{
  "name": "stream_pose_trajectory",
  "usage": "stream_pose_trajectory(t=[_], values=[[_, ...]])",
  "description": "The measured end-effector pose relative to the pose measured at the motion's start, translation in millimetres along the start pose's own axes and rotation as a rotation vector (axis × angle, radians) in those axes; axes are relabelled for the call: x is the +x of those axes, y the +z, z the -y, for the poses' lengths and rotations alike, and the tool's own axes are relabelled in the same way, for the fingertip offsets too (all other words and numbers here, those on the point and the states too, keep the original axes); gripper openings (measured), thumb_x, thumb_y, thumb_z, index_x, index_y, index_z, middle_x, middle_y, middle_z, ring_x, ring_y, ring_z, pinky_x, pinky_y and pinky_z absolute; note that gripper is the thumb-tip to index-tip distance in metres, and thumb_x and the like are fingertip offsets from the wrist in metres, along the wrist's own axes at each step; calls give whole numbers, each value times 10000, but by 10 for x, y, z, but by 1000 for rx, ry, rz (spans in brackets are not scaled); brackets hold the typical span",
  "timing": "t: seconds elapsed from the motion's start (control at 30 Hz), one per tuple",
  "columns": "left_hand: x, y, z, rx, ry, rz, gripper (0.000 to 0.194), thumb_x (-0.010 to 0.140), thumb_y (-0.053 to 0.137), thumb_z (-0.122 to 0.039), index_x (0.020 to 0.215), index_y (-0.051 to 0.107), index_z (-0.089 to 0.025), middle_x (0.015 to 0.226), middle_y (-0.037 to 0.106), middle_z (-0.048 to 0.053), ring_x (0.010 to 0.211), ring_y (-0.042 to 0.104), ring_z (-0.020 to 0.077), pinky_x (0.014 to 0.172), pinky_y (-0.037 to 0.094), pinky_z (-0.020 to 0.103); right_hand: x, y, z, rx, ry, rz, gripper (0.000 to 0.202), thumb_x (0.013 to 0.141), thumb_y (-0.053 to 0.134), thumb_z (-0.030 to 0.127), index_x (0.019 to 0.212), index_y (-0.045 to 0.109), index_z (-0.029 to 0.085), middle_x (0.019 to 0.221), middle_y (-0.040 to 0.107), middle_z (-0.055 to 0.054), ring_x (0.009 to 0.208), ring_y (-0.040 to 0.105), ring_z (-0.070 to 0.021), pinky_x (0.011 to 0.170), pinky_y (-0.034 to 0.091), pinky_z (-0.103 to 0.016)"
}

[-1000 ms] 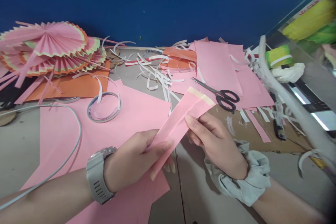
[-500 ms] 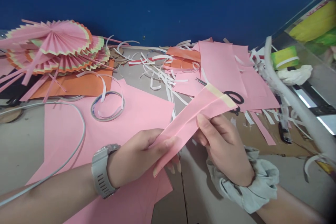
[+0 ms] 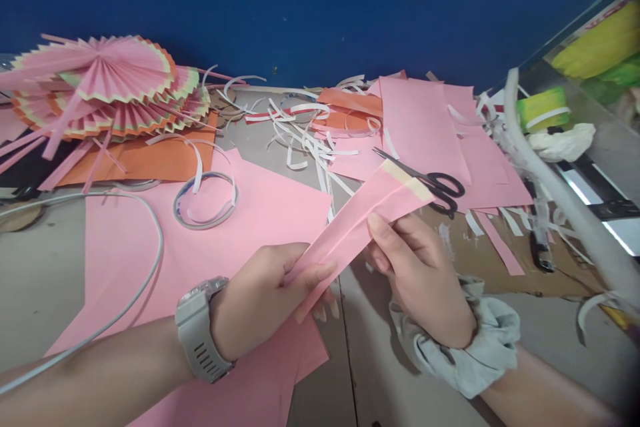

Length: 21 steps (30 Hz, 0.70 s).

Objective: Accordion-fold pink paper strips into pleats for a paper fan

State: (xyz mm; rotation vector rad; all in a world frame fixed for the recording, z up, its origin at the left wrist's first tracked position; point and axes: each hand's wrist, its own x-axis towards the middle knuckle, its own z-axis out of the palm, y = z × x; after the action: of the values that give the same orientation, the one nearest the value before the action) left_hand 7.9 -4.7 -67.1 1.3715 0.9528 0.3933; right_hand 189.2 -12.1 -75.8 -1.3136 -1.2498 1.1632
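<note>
Between my two hands is a folded strip of pink paper (image 3: 350,230), slanting up to the right, with a pale yellow band across its upper end. My left hand (image 3: 273,293) pinches the lower end, thumb on top and fingertips showing beneath. Nearer the yellow end, my right hand (image 3: 417,270) grips the strip's lower edge between thumb and fingers. Black scissors (image 3: 440,185) lie just behind that end, partly covered by it. Below my left hand a large pink sheet (image 3: 265,207) is spread on the table, with a roll of tape (image 3: 205,201) on it.
Pleated paper fans (image 3: 110,90) are stacked at the back left on an orange sheet (image 3: 140,159). White paper scraps (image 3: 295,130) litter the back middle. More pink sheets (image 3: 420,127) lie at the back right. A white cable (image 3: 159,240) loops on the left, near a blue wall (image 3: 300,7).
Both hands still hold the pink strip. The right hand and the strip's yellow end have shifted slightly left, uncovering more of the scissors.
</note>
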Motion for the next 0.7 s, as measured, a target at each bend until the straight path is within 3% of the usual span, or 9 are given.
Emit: stream_pose_trajectory(t=[0.23, 0.47, 0.7], values=[[5, 7, -2, -32, -18, -57, 394, 885, 411, -412, 586, 469, -162, 483, 471, -51, 614, 618, 123, 591, 469, 208, 9, 21, 30, 20, 132, 84, 321, 903, 406, 395, 646, 410, 203, 515, 364, 60, 467, 326, -82, 445, 273, -235], [24, 10, -20, -107, -12, -76, 353, 881, 425, -406, 651, 542, -164, 462, 461, -63, 565, 601, 105, 555, 456, 183, -32, 80, 77, -256, 49, 392, 271, 902, 437, 321, 663, 468, 197, 562, 431, 56, 513, 415, -78, 495, 324, -213], [33, -25, -38, -49, 12, -10, 420, 908, 379, -366, 560, 480, -153, 686, 638, -5, 656, 614, 97, 643, 449, 186, -9, 21, 113, -333, 1, 302, 358, 922, 387, 331, 593, 405, 189, 538, 403, 57, 505, 397, -70, 494, 318, -207]])
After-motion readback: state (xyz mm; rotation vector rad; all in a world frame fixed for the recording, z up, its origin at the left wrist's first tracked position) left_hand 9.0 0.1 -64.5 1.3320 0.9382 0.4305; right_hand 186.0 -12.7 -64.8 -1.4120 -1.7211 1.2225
